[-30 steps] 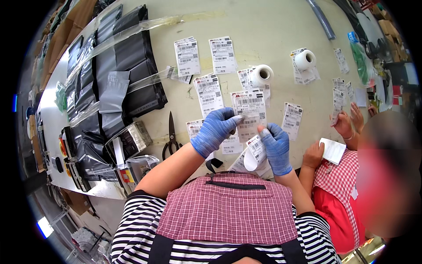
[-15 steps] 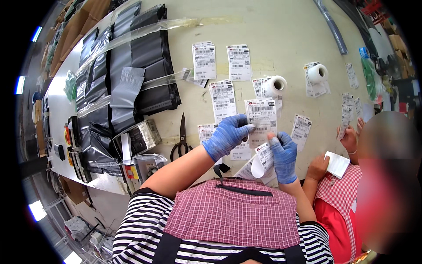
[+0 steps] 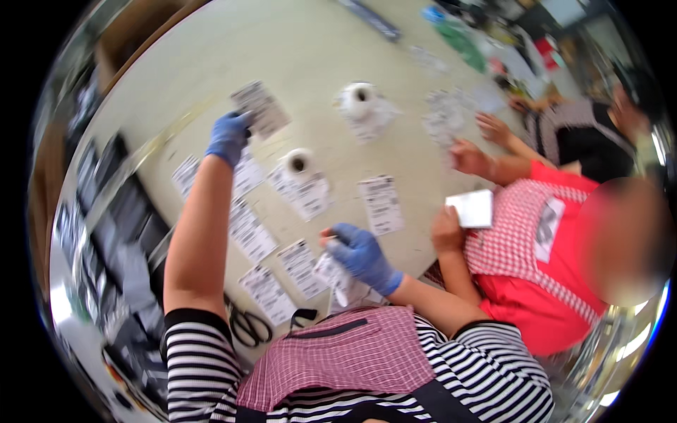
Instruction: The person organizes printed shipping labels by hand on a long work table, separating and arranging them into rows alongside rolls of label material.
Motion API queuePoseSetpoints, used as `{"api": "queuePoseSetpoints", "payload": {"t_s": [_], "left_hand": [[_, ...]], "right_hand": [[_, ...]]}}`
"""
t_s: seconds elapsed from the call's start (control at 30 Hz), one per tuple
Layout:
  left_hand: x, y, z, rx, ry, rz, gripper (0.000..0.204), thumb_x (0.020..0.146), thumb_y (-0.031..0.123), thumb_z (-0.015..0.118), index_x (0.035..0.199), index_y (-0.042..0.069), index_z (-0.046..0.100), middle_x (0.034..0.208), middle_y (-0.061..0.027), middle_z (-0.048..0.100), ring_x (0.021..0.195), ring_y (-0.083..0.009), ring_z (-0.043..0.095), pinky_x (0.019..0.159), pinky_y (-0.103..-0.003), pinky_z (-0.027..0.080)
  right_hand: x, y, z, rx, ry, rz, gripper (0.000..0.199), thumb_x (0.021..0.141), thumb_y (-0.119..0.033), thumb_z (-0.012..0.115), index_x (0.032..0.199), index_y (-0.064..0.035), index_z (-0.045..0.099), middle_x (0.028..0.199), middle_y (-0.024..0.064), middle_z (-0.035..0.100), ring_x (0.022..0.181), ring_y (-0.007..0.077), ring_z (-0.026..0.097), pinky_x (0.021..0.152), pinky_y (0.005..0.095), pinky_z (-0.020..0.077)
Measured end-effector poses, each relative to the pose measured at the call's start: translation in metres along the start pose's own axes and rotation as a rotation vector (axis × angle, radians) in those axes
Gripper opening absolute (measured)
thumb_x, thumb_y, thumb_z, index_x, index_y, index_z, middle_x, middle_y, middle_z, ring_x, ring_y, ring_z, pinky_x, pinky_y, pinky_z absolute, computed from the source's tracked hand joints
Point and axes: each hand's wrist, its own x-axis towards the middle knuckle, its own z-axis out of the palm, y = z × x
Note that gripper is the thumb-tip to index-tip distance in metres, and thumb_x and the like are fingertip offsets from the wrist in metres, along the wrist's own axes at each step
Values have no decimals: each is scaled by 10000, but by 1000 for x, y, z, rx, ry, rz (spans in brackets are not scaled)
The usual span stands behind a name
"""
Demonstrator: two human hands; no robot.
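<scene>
My left hand (image 3: 228,137), in a blue glove, is stretched far across the pale table (image 3: 310,56) and holds a printed paper label (image 3: 259,107) by its near edge. My right hand (image 3: 360,252), also gloved in blue, stays close to my body and grips a strip of label backing paper (image 3: 336,276). Several more printed labels (image 3: 250,233) lie in rows on the table between my two arms. A small white roll of labels (image 3: 299,163) stands just right of my left forearm.
A second white roll (image 3: 360,99) sits farther back. Black scissors (image 3: 248,326) lie by my left elbow. Dark plastic bags (image 3: 116,233) are stacked along the left edge. A person in a red checked apron (image 3: 536,254) at my right holds a white card (image 3: 472,208).
My left hand has left the label it shared with my right hand and reached far forward with a label. The view has swung to the right. My right hand stayed near my body.
</scene>
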Motion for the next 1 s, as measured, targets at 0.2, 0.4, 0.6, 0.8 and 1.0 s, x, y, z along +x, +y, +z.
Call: {"api": "queuePoseSetpoints", "payload": {"t_s": [0.2,0.4,0.6,0.8,1.0], "left_hand": [[48,-24,28,340,51,-31,176,850,218,674,931,66,640,688,-46,591,520,-130,516,434,-291,396],[-21,-2,30,469,251,296,469,882,281,626,1252,11,527,890,-85,605,620,-130,540,507,-258,422],[-237,-9,63,-33,-598,17,691,869,577,579,1236,-6,526,1014,-114,651,844,-217,640,670,-322,534],[-313,-24,98,-110,-320,40,405,855,106,676,1222,-27,570,1116,-100,647,1007,-191,609,903,-334,478],[-322,-16,72,-150,-273,97,413,887,113,600,1255,-57,524,1158,-129,615,1037,-222,613,915,-347,488]], "right_hand": [[1,-3,-11,166,22,37,247,902,-187,637,1043,15,630,759,26,628,697,49,535,647,229,473],[1,-5,-26,107,145,-3,240,900,-197,632,1032,3,635,685,71,622,605,97,545,593,266,472],[11,-10,-32,162,441,-182,209,903,-143,624,1070,-17,633,677,29,580,604,70,499,589,249,459],[16,-6,-35,13,588,-453,337,921,-161,589,1194,32,544,788,92,657,639,128,614,610,259,501],[34,10,-115,253,753,-193,651,914,-147,509,1437,56,179,686,85,661,610,243,630,647,331,512]]}}
